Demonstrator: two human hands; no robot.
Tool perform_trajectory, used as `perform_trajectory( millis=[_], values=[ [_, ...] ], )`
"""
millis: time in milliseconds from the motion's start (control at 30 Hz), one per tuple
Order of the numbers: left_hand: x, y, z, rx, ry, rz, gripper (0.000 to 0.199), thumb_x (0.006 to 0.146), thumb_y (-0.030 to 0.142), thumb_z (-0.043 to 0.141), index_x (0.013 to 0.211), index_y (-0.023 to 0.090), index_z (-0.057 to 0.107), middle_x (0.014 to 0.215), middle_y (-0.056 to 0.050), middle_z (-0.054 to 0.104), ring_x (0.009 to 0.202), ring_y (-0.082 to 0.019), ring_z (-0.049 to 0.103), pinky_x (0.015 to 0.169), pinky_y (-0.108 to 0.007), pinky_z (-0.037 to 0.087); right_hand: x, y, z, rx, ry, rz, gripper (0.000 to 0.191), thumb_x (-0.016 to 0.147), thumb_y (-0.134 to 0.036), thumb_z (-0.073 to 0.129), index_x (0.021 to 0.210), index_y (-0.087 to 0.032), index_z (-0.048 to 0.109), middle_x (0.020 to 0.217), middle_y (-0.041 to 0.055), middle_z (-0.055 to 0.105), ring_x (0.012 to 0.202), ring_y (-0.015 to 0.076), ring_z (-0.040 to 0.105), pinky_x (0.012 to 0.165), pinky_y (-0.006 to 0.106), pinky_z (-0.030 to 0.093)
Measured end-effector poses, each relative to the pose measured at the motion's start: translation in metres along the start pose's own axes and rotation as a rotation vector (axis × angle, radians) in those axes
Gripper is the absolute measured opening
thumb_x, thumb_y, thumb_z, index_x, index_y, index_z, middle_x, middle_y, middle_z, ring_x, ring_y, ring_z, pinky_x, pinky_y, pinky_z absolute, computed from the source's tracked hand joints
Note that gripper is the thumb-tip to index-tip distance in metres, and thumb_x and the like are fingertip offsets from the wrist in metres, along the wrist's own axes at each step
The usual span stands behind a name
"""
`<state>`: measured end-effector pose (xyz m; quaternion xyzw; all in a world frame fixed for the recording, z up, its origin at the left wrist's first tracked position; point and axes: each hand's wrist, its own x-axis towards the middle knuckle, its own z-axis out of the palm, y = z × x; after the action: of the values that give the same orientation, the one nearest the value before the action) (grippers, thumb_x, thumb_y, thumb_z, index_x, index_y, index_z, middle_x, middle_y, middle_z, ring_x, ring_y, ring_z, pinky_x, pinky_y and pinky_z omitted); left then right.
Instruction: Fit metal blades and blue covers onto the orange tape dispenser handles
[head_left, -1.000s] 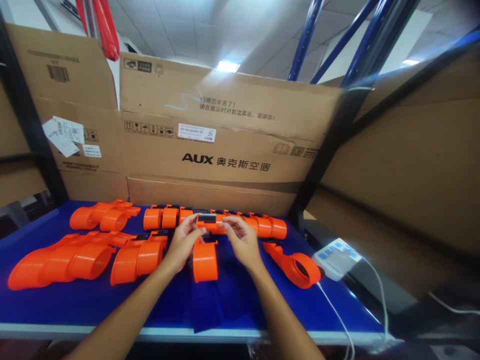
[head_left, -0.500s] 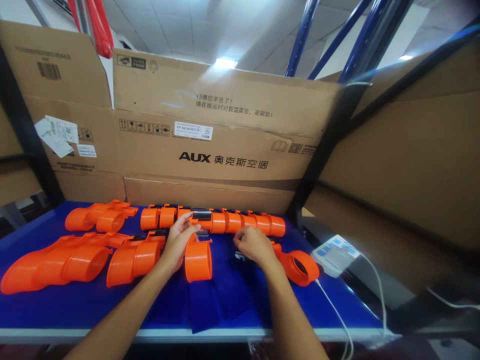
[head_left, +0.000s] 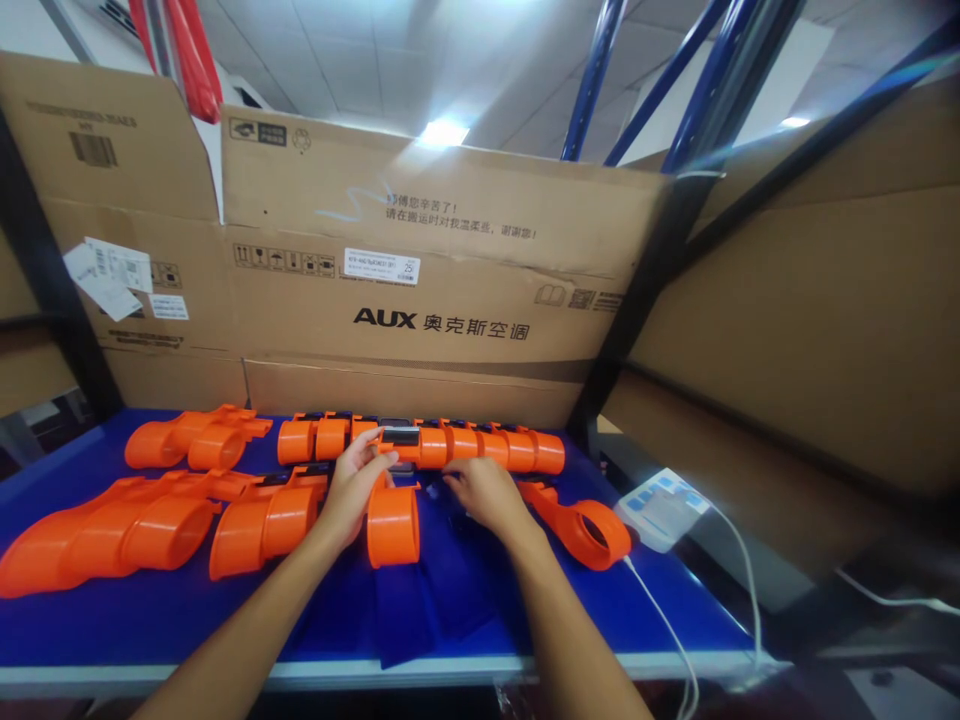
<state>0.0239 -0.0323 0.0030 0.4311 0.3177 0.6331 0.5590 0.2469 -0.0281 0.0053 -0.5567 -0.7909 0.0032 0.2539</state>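
My left hand (head_left: 358,487) is closed on an orange plastic ring holder (head_left: 393,526) with a wide round band. At the top of this holder, by my fingertips, sits a dark rectangular piece (head_left: 400,436). To the right of it, my right hand (head_left: 484,490) has its fingers pinched together low over the blue surface. Whatever lies between those fingers is too small and hidden to make out. Behind both hands runs a row of similar orange ring holders (head_left: 464,443) with black parts on top. Dark blue flat pieces (head_left: 405,610) lie below my hands.
More orange holders (head_left: 169,532) are grouped at the left of the blue table (head_left: 247,625). One orange holder (head_left: 604,535) lies right of my right hand. Beyond it is a white device (head_left: 661,510) with cables. A cardboard panel (head_left: 450,380) and dark posts enclose the back.
My right hand has moved a little left, closer to the holder in my left hand. A dark item with white marks by its fingers no longer shows. The left hand keeps its hold.
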Motion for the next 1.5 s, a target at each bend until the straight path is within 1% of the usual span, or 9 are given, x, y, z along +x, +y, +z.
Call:
perform_trajectory(
  millis=[100,233,367,567,700,867,1100,1267,1500],
  values=[
    [0.001,-0.002,0.000,0.003,0.008,0.006,0.065,0.065,0.033,0.083,0.123,0.018,0.060,0.082,-0.001,0.069,0.057,-0.011,0.060,0.056,-0.023,0.048,0.004,-0.006,0.001,0.159,0.093,-0.033,0.013,0.088,-0.023,0.061,0.090,-0.023,0.074,0.077,0.0043,0.074,0.068,0.0197,0.066,0.063,0.027,0.045],
    [0.003,-0.005,-0.002,0.015,0.008,0.022,0.065,0.064,0.029,0.084,0.123,0.019,0.058,0.081,0.001,0.068,0.054,-0.011,0.060,0.055,-0.023,0.049,0.006,-0.013,0.009,0.469,0.261,0.052,0.013,0.088,-0.034,0.062,0.086,-0.021,0.066,0.066,0.0021,0.068,0.057,0.0185,0.063,0.057,0.028,0.047],
    [0.002,-0.006,-0.003,0.027,-0.015,0.025,0.067,0.062,0.027,0.085,0.122,0.020,0.055,0.083,0.000,0.069,0.050,-0.011,0.059,0.050,-0.023,0.048,0.006,-0.020,0.017,0.854,0.303,0.108,0.028,0.084,-0.047,0.070,0.087,-0.022,0.057,0.073,0.0032,0.069,0.062,0.0203,0.068,0.055,0.030,0.053],
    [0.000,-0.006,0.000,0.022,-0.024,-0.002,0.063,0.065,0.033,0.086,0.119,0.019,0.055,0.088,-0.003,0.071,0.047,-0.010,0.059,0.047,-0.024,0.048,0.006,-0.035,0.018,1.081,0.317,0.118,0.035,0.079,-0.047,0.077,0.092,-0.024,0.054,0.077,0.0005,0.064,0.066,0.0187,0.067,0.058,0.030,0.058],
    [-0.001,-0.007,0.000,0.020,-0.036,0.003,0.062,0.066,0.034,0.086,0.118,0.020,0.056,0.090,-0.003,0.071,0.047,-0.010,0.059,0.048,-0.024,0.049,0.006,-0.043,0.020,1.086,0.341,0.083,0.033,0.081,-0.043,0.075,0.095,-0.024,0.052,0.079,-0.0003,0.061,0.064,0.0166,0.064,0.060,0.030,0.057],
    [-0.002,-0.009,0.000,0.033,-0.048,0.010,0.061,0.068,0.034,0.085,0.119,0.020,0.055,0.088,-0.002,0.071,0.048,-0.010,0.060,0.048,-0.023,0.049,0.005,-0.048,0.023,1.103,0.396,0.032,0.026,0.088,-0.039,0.068,0.098,-0.025,0.048,0.094,0.0020,0.057,0.068,0.0156,0.065,0.059,0.029,0.057],
    [-0.001,-0.013,-0.002,0.067,-0.046,0.026,0.059,0.071,0.037,0.082,0.120,0.020,0.054,0.085,-0.002,0.071,0.046,-0.011,0.060,0.048,-0.024,0.049,0.004,-0.051,0.025,1.128,0.417,-0.029,0.025,0.090,-0.039,0.065,0.103,-0.026,0.047,0.087,0.0012,0.056,0.069,0.0175,0.064,0.060,0.031,0.057],
    [0.000,-0.014,-0.003,0.081,-0.049,0.050,0.057,0.073,0.038,0.081,0.120,0.021,0.054,0.082,0.000,0.070,0.045,-0.011,0.059,0.048,-0.025,0.050,0.006,-0.046,0.029,0.984,0.411,-0.072,0.019,0.089,-0.035,0.068,0.091,-0.024,0.052,0.085,0.0017,0.059,0.074,0.0171,0.061,0.070,0.031,0.054],
    [0.002,-0.016,-0.004,0.092,-0.049,0.071,0.058,0.072,0.037,0.082,0.121,0.022,0.054,0.091,-0.002,0.071,0.048,-0.010,0.060,0.048,-0.024,0.051,0.001,-0.047,0.021,0.636,0.441,-0.156,0.015,0.090,-0.025,0.060,0.077,-0.022,0.052,0.076,0.0010,0.059,0.071,0.0172,0.057,0.067,0.028,0.046]
  ],
)
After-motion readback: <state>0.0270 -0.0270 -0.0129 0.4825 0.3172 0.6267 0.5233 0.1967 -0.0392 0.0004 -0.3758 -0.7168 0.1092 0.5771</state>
